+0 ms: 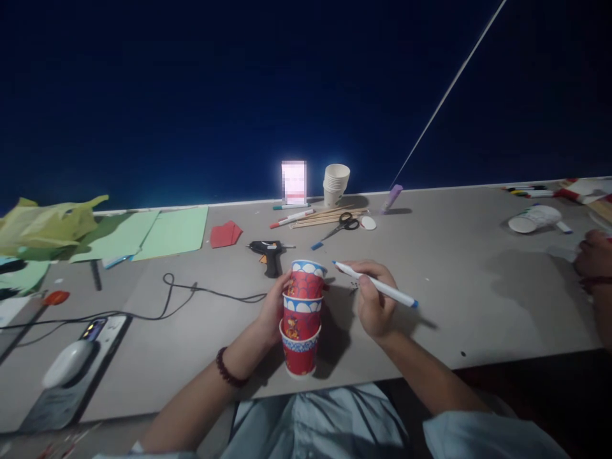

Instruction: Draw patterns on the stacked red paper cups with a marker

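Observation:
A stack of three red and blue patterned paper cups (302, 319) stands near the table's front edge. My left hand (271, 309) wraps round the stack's left side, fingers closed against the upper cups. Just right of the stack, my right hand (374, 296) pinches a white marker with blue ends (377, 285), its tip pointing left toward the top cup without touching it. A bead bracelet sits on my left wrist.
A black glue gun (268, 250) with its cable lies behind the cups. Farther back are scissors (345, 223), wooden sticks, markers, white cups (335, 183) and a purple tube. Green paper sheets (157, 233) lie at left. Another person's hand (594, 255) rests at the right edge.

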Demonstrator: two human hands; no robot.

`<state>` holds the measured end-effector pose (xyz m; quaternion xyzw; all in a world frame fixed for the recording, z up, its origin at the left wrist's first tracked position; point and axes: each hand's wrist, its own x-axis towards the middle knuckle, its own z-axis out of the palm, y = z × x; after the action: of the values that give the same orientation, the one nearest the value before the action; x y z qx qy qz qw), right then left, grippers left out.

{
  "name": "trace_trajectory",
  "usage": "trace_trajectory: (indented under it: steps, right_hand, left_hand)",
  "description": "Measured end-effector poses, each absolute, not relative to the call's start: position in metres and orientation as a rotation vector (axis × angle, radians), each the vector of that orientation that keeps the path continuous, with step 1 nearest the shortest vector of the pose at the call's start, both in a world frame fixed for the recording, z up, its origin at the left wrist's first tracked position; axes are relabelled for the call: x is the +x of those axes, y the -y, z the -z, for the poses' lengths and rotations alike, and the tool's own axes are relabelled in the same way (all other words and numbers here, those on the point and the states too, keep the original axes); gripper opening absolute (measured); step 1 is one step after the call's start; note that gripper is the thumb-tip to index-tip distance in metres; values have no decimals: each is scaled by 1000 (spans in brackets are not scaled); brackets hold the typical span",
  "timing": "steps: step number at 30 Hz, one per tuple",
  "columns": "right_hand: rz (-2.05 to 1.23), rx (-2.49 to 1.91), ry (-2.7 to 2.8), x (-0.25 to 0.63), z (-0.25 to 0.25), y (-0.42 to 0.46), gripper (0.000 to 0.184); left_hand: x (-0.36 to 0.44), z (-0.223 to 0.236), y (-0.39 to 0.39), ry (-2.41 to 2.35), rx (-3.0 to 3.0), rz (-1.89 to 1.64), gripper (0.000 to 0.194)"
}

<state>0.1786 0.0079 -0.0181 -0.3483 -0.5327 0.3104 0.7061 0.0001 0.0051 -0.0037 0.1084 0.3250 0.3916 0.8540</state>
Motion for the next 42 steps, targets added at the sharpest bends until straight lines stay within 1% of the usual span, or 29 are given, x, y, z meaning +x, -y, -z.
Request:
trace_trajectory:
  steps: [4,7,12,16,18,20,23,25,28,30,33,35,37,42]
  right_hand:
    - [-660,-829,1230,181,20,-8,16]
    - [-700,-858,1265,182,21,-8,18]
    - [-784,-829,1265,178,25,-13,21]
    - [-798,-901,1314,176,32,-21,17]
    - [-861,-920,1337,176,36,-25,23]
    - [-959,-936,1333,176,38,-29,27]
    - [-1104,-961,1248,174,38,-33,27]
    - [-1147,-973,1179,173,38,-36,27]
    - [-1109,-995,1117,176,40,-41,27]
    - [-1030,-1028,1084,179,41,-45,26]
    - [-919,-1075,1064,185,44,-50,25]
    - [-879,-1083,1088,188,45,-51,23]
    - [-854,-1083,1113,189,45,-51,22]
    - [-771,-1110,1047,190,44,-51,22]
  left_hand:
    - [0,4,-9,-734,133,-878,49]
    - [1,7,-10,-714,111,-897,51]
    - [-1,15,-11,-733,207,-977,36]
    - [-5,21,-13,-718,285,-904,35]
    - [-7,23,-14,-709,281,-827,38]
    - [-7,24,-16,-675,259,-745,46]
    - [-7,28,-18,-591,232,-693,58]
    - [-6,31,-21,-558,223,-707,64]
    - [-6,37,-25,-520,253,-676,73]
    - [-7,39,-27,-497,308,-722,68]
    - [-7,40,-27,-485,383,-731,53]
    - [-6,41,-27,-508,409,-746,47]
    - [-6,43,-27,-531,419,-775,45]
    - [-9,45,-32,-495,441,-807,50]
